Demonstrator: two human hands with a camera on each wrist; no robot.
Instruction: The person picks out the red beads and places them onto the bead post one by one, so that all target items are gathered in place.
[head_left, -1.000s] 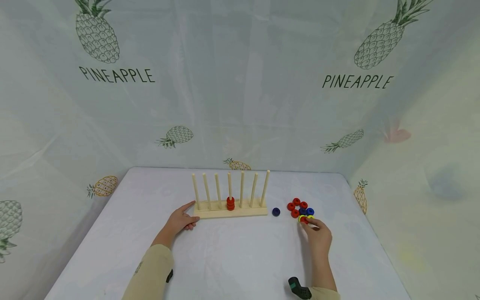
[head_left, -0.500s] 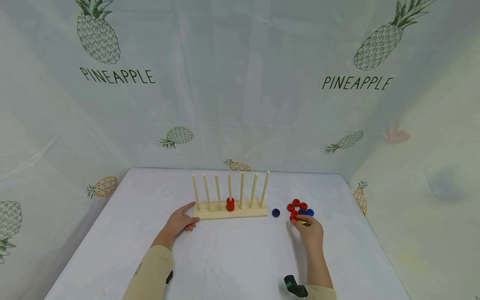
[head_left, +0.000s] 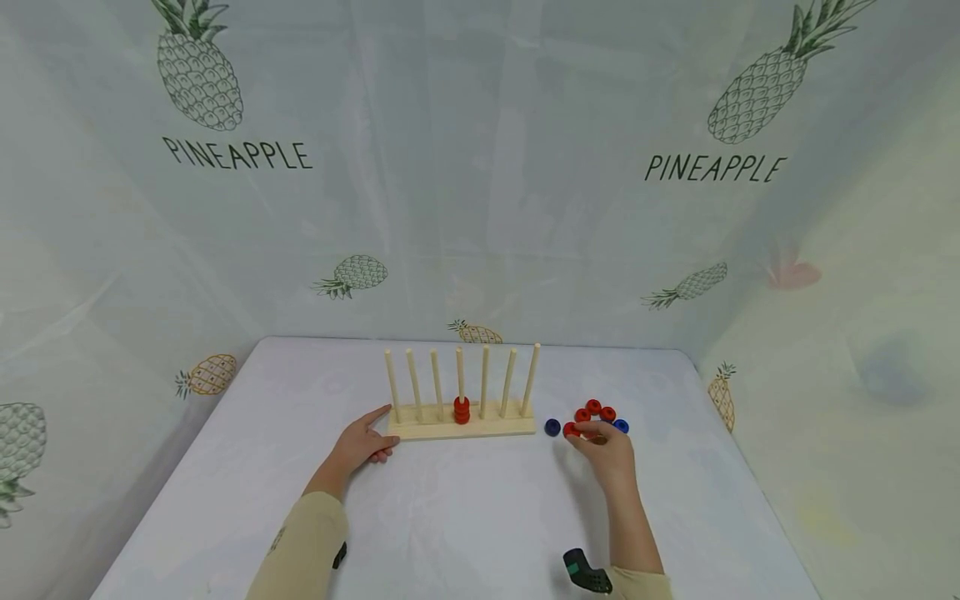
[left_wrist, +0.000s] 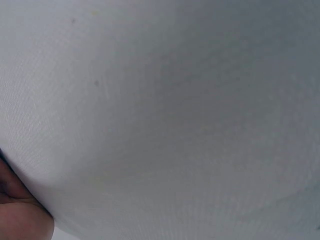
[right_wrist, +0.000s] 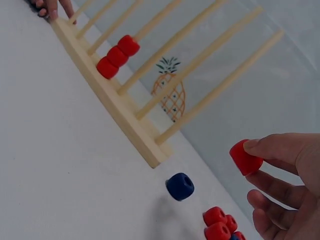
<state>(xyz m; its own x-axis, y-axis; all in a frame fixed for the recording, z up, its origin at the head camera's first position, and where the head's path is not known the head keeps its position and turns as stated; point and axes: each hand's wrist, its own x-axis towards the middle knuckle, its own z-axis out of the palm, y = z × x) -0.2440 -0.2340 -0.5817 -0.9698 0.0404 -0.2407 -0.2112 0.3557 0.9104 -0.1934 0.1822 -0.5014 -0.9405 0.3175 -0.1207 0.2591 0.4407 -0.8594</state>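
My right hand pinches a red bead between thumb and fingers, held above the table in the right wrist view. Just left of that bead in the head view lies a dark blue bead. A wooden peg rack stands upright in the middle, with a row of several pegs. Three red beads are stacked on its middle peg. My left hand grips the rack's left end, thumb at the front edge and index finger at the back. In the left wrist view only a bit of the hand shows.
Several loose red beads and a blue bead lie in a cluster on the right, partly hidden by my right hand. A white cloth covers the table. Behind it hangs a pineapple-printed curtain.
My right hand has moved left with the red bead, away from the yellow beads toward the lone dark blue one. The left hand and the rack stay where they were.
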